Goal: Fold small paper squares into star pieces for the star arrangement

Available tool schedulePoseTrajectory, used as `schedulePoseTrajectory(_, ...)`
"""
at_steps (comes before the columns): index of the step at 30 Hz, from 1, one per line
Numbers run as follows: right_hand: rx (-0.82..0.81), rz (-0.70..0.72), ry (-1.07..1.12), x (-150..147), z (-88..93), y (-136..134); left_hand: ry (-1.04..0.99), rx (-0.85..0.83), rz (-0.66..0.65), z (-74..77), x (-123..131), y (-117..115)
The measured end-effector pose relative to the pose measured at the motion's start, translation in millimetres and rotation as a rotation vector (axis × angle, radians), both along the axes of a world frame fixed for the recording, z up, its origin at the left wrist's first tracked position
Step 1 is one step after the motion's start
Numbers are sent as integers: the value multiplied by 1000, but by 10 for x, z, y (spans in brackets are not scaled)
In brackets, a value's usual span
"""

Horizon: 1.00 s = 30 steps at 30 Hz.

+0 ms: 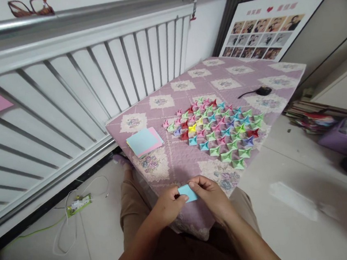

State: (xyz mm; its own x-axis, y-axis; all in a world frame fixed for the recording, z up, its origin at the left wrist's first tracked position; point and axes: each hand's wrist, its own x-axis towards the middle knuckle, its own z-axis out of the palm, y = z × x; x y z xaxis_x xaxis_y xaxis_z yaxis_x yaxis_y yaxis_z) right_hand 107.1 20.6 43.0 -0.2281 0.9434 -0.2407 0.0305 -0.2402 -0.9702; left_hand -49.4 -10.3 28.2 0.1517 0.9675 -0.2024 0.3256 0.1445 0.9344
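Observation:
A small folded piece of light blue paper (188, 193) is held just above the near corner of the table. My left hand (170, 205) pinches its left edge, thumb on top. On the other side, my right hand (210, 194) grips the upper right corner between thumb and fingers. Beyond my hands, many small origami pieces (211, 136) in green, pink, blue, red, yellow and purple stand in slanting rows. To the left lies a stack of square paper sheets (143, 142), light blue on top with pink showing beneath.
The table has a purple flowered tablecloth (183, 162). A black object with a thin handle (263, 90) lies at its right side. A white radiator (94, 80) borders the left; a power strip (80, 203) with cables is on the floor. A photo board (269, 8) leans behind.

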Motion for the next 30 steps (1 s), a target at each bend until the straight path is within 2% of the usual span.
schedulePoseTrajectory(6,89,-81,-74,-12,-51,14,69,11,-17,-14,26,12)
schedulePoseTrajectory(9,100,-93,-100,2,-85,38,15,-18,49,-39,39,9)
schedulePoseTrajectory(14,98,-32,-139,25,-95,36,-137,-35,218,-32,43,33)
schedulePoseTrajectory(20,141,-16,-155,-8,-72,-6,-59,17,278,10,39,47)
schedulePoseTrajectory(26,156,-17,-173,6,-115,0,-51,-5,191,76,16,81)
schedulePoseTrajectory(30,164,2,-206,4,-77,-14,-61,-10,159,110,38,103)
